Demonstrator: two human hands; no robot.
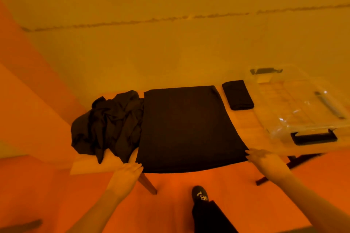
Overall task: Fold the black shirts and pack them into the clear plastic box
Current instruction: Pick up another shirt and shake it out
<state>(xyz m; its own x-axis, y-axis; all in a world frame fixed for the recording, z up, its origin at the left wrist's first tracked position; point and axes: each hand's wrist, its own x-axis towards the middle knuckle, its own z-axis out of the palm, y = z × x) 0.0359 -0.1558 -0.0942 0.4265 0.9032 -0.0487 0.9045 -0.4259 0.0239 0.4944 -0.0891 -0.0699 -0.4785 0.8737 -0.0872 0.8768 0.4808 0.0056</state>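
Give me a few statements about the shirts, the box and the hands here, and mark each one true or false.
1. A folded shirt lies on the table between the flat shirt and the clear plastic box. True.
2. The crumpled pile of shirts sits inside the box. False: it lies on the table, left of the flat shirt.
3. The left hand and the right hand are at the flat shirt's near corners. True.
4. The right hand holds the folded shirt. False: it is open at the flat shirt's corner.
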